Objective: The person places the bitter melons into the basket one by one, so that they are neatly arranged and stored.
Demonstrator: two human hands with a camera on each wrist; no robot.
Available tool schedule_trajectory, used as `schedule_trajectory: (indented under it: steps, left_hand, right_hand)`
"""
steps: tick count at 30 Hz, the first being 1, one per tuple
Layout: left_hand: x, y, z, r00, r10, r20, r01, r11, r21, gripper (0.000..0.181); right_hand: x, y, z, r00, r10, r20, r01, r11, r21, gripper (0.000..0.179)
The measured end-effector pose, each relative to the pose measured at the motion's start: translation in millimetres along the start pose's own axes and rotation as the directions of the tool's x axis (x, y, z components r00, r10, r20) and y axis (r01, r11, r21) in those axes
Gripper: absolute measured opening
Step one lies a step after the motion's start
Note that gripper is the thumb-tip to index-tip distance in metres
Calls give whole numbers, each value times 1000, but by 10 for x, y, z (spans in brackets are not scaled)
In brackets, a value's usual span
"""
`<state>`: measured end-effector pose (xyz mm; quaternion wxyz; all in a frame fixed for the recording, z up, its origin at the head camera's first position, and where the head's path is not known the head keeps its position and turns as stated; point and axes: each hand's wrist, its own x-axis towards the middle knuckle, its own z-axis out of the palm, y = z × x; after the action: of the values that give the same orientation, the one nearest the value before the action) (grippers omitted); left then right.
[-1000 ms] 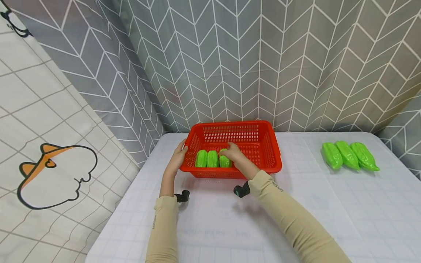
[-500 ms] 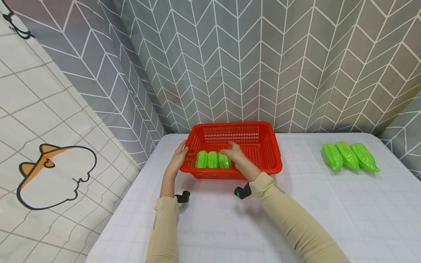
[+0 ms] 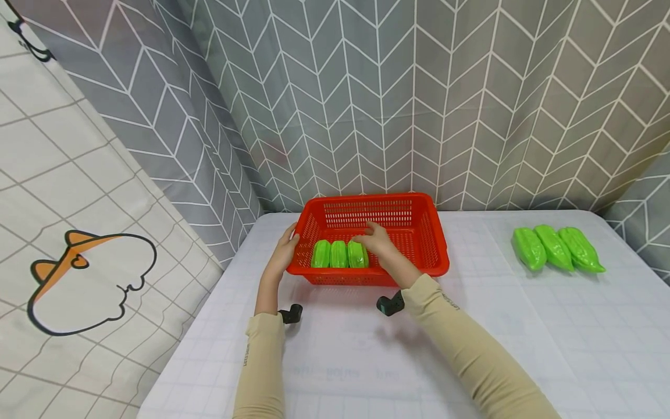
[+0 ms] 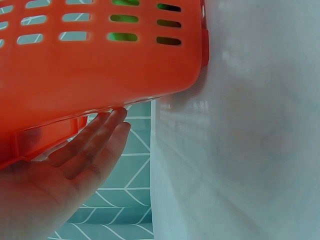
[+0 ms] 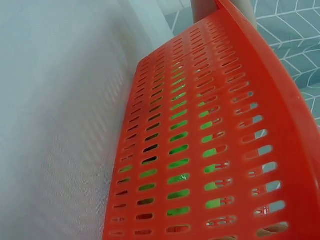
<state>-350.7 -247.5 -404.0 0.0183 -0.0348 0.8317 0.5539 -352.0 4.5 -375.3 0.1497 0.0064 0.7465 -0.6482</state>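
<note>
A red perforated plastic basket [image 3: 426, 256] stands at the back of the table. Inside it, along the left, lie three glossy bright-green ridged pod-like pieces [image 3: 338, 255] side by side. My left hand [image 3: 283, 251] is at the basket's left end; in the left wrist view its fingers [image 4: 95, 155] lie fairly straight under the rim, touching it, with the thumb out of sight there. My right hand [image 3: 378, 241] is over the basket's inside, just right of the rightmost green piece, fingers spread and holding nothing visible. The basket wall hides this hand's fingers in the right wrist view.
Three similar green pieces [image 3: 556, 249] with pointed ends lie on the white tabletop [image 3: 345, 337] at the far right. A grey patterned curtain [image 3: 366, 105] hangs right behind the basket, and a white curtain [image 3: 94, 174] slopes along the left.
My right hand has let go of the rightmost green piece and shifted slightly right, away from it. My left hand and the basket stay in place.
</note>
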Motion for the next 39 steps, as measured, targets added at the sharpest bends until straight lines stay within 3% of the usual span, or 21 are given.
schedule_trajectory:
  steps: [22,39]
  left_hand:
    - [1,-39,-2,1000,-9,0,8,1000,-22,53]
    - [25,-8,21,1000,2,-2,-2,1000,-9,53]
  right_hand:
    - [-71,-9,-174,999,-48,13,48,999,-21,75]
    - [-151,-59,-418,989,-145,-9,144,987,-73,77]
